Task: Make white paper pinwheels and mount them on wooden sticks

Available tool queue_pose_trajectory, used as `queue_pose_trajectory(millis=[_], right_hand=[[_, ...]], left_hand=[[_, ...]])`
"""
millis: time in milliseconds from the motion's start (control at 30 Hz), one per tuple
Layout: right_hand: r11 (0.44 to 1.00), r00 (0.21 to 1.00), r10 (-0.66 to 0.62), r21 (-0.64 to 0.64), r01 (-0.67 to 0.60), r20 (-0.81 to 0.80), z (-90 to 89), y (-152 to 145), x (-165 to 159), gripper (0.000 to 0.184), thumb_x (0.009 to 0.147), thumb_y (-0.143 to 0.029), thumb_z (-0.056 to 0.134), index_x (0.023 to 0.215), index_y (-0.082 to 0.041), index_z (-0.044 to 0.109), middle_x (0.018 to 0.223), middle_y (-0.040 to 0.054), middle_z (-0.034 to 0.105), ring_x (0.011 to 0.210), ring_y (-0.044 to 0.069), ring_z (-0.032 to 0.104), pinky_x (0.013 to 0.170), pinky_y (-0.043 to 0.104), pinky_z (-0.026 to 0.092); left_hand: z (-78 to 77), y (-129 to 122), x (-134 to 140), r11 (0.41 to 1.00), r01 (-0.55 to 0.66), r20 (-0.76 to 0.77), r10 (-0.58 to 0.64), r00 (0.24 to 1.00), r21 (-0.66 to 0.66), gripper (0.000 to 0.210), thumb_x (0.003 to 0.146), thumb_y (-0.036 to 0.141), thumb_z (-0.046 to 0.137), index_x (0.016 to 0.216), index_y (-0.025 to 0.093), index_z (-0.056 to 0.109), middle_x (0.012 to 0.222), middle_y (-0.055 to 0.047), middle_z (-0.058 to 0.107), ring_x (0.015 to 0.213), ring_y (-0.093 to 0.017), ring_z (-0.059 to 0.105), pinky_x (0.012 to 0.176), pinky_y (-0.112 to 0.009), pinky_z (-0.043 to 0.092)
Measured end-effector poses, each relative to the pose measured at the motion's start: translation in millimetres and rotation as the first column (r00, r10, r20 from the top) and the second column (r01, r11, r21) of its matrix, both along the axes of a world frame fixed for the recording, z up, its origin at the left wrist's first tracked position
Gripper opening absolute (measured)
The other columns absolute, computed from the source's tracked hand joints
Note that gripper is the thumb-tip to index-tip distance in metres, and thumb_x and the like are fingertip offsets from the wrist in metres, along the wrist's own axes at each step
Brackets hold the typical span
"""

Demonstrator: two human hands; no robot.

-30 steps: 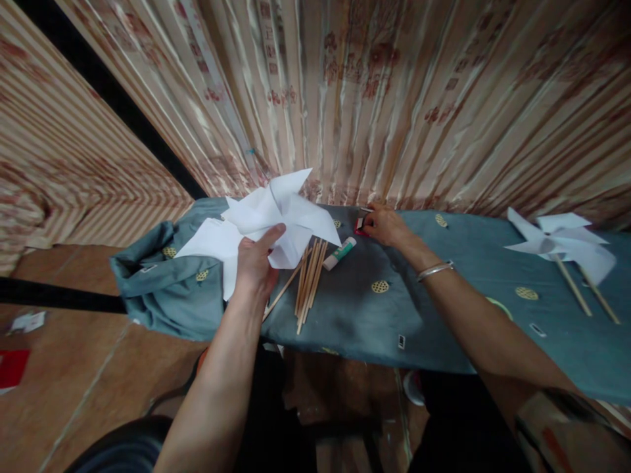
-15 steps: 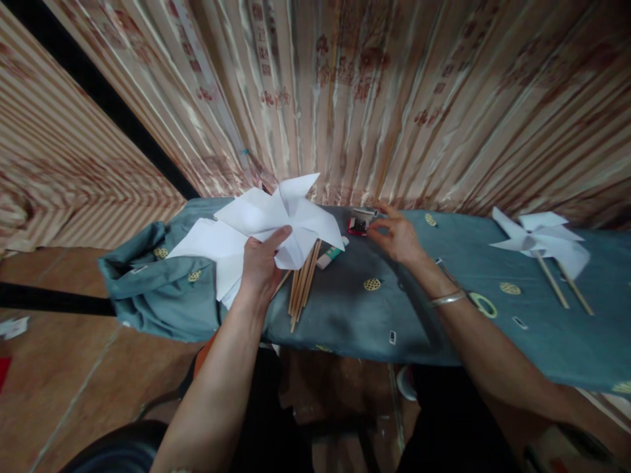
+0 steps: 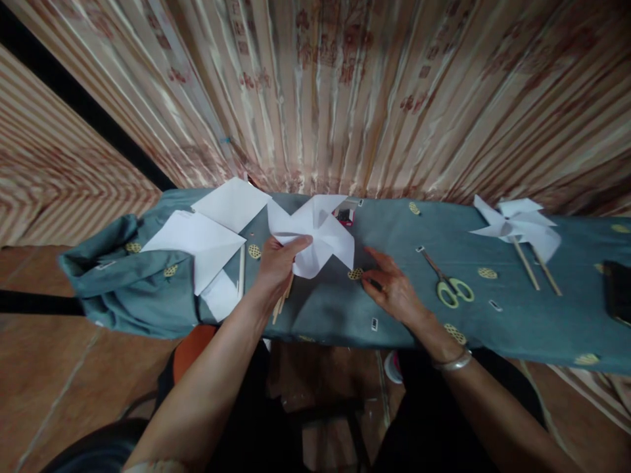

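A folded white paper pinwheel [image 3: 325,226] is held up over the table by my left hand [image 3: 280,259], the thumb pressed near its centre and the fingers behind it. To the right of the pinwheel, my right hand [image 3: 392,289] hovers with thumb and fingertips drawn together; whatever is in the pinch is too small to make out. A small red box [image 3: 344,217] with dark contents sits partly behind the pinwheel's edge. Thin wooden sticks [image 3: 280,305] lie below my left hand, mostly covered by it.
White paper sheets [image 3: 197,246] lie on the left. Green-handled scissors [image 3: 447,289] rest right of my right hand. Farther right are finished pinwheels [image 3: 522,226] on sticks. A dark object [image 3: 618,292] is at the right edge. The cloth-covered table [image 3: 335,322] is narrow, with a curtain [image 3: 315,98] behind.
My right hand has drawn back from the red box toward me. The pinwheel in my left hand has moved off the paper sheets, to the right. The scissors now show fully.
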State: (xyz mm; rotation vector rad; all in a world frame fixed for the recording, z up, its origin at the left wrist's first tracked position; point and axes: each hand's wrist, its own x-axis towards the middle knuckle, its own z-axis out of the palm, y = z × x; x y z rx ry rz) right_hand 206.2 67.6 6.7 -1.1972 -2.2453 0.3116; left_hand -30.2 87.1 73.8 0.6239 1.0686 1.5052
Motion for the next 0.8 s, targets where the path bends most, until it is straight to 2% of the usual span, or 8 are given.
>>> queue_pose_trajectory(millis=[100,200,300,367,500,667,800], right_hand=[[0.999,0.996,0.045,0.020,-0.047,0.078,2.6,-2,-1,0.021,0.091,-0.020,0.052,0.083,-0.021,0.071,0.143,0.0112,0.052,0.131,0.031,0.050,0.108,0.052,0.045],[0.999,0.991,0.033,0.029,-0.037,0.127,4.8,-2,2,0.020,0.091,-0.020,0.053,0.087,-0.020,0.072,0.138,0.0126,0.056,0.127,0.032,0.052,0.105,0.053,0.046],[0.999,0.992,-0.012,0.039,0.007,0.123,8.4,0,7,0.020,0.092,-0.023,0.054,0.094,-0.018,0.073,0.122,0.0153,0.065,0.114,0.031,0.060,0.097,0.051,0.051],[0.999,0.993,-0.037,0.026,0.035,0.113,12.3,0,8,0.021,0.093,-0.024,0.053,0.097,-0.017,0.073,0.109,0.0140,0.070,0.102,0.029,0.065,0.091,0.047,0.054],[0.995,0.992,-0.061,-0.069,0.069,0.110,19.4,-2,1,0.021,0.094,-0.025,0.053,0.097,-0.018,0.072,0.092,0.0099,0.074,0.086,0.025,0.068,0.081,0.039,0.054],[0.988,0.968,-0.080,-0.111,0.108,0.236,19.0,-5,-10,0.017,0.092,-0.025,0.058,0.091,-0.018,0.073,0.087,0.0102,0.074,0.082,0.026,0.068,0.074,0.037,0.051],[0.989,0.947,-0.049,-0.119,0.092,0.318,17.9,-6,-11,0.014,0.090,-0.020,0.057,0.088,-0.017,0.071,0.084,0.0102,0.073,0.082,0.026,0.067,0.072,0.035,0.049]], left_hand=[[-2.5,2,2,1.000,0.005,-0.015,-0.005,1.000,0.010,0.026,0.048,0.021,0.086,0.068,0.014,0.072,0.071,-0.003,0.074,0.063,-0.017,0.067,0.064,-0.027,0.053],[-3.5,4,2,1.000,0.008,-0.023,-0.008,1.000,0.018,0.026,0.049,0.021,0.085,0.071,0.014,0.072,0.072,-0.003,0.074,0.064,-0.017,0.067,0.064,-0.027,0.052],[-3.5,4,3,1.000,0.015,-0.024,-0.015,1.000,0.017,0.027,0.050,0.022,0.084,0.073,0.014,0.072,0.071,-0.003,0.074,0.065,-0.017,0.067,0.064,-0.027,0.051],[-3.3,4,5,0.999,0.027,-0.018,-0.026,0.999,0.018,0.028,0.049,0.022,0.084,0.073,0.014,0.072,0.070,-0.002,0.074,0.065,-0.017,0.067,0.064,-0.027,0.051],[-4.0,2,8,0.999,0.042,0.014,-0.042,0.999,0.023,0.027,0.048,0.020,0.085,0.071,0.014,0.072,0.069,-0.001,0.073,0.062,-0.015,0.066,0.062,-0.026,0.051],[-6.3,-5,11,0.998,0.063,-0.013,-0.063,0.998,0.017,0.025,0.050,0.020,0.085,0.070,0.014,0.072,0.068,-0.001,0.073,0.060,-0.014,0.065,0.061,-0.025,0.050],[-7.2,-10,12,0.997,0.075,-0.045,-0.075,0.996,0.011,0.024,0.051,0.022,0.085,0.070,0.014,0.072,0.070,-0.002,0.073,0.062,-0.016,0.065,0.063,-0.028,0.051]])
